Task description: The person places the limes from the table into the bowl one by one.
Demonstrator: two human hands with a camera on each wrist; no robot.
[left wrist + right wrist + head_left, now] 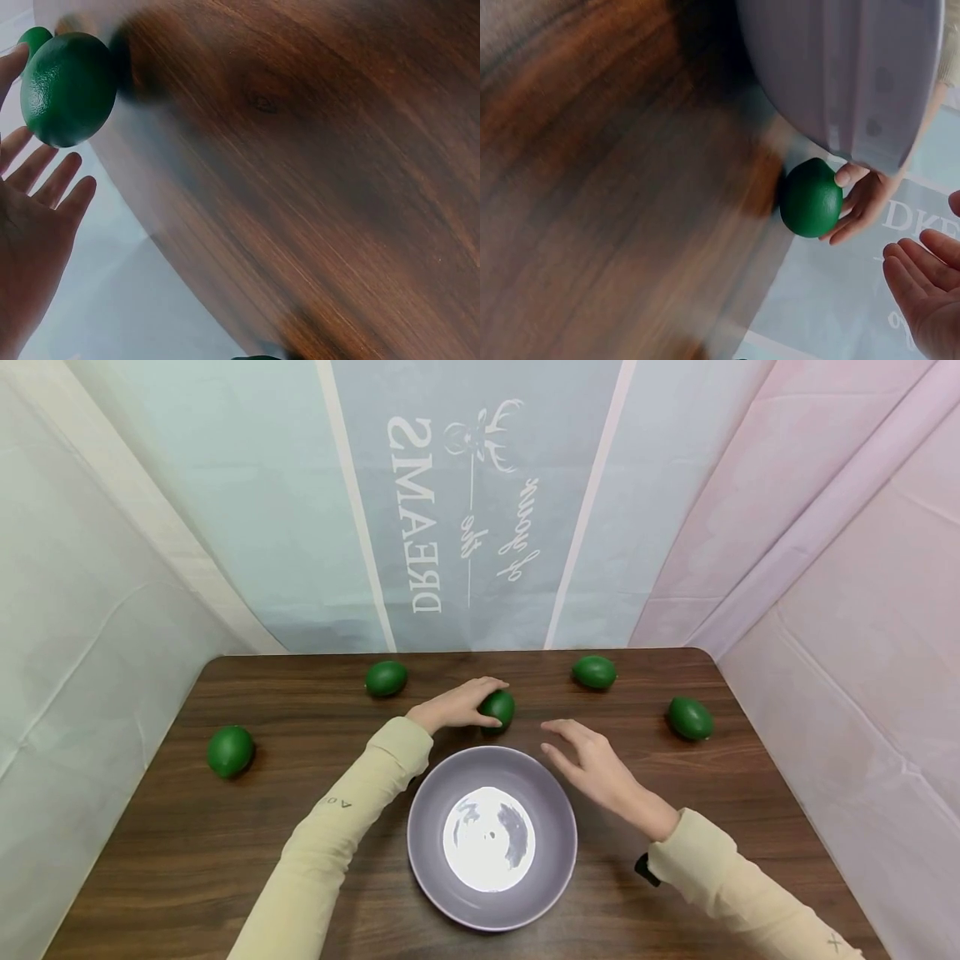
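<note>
My left hand (459, 703) reaches over the far side of a purple-grey bowl (420, 860) to a green lime (498, 712) on the table. Its thumb and fingers stand on either side of this lime. In the left wrist view the fingers (52, 176) look fairly straight beside the lime (69, 90), and the right wrist view shows the thumb at the near side of the lime (810, 199). To the right of the bowl, my right hand (600, 768) hovers with loosely bent fingers and holds nothing.
More limes lie around the dark wooden table (300, 710): one lime (231, 751) at left, one lime (386, 678) at the back left, one lime (594, 672) at the back right, one lime (690, 718) at right. A printed curtain (480, 527) hangs behind the table.
</note>
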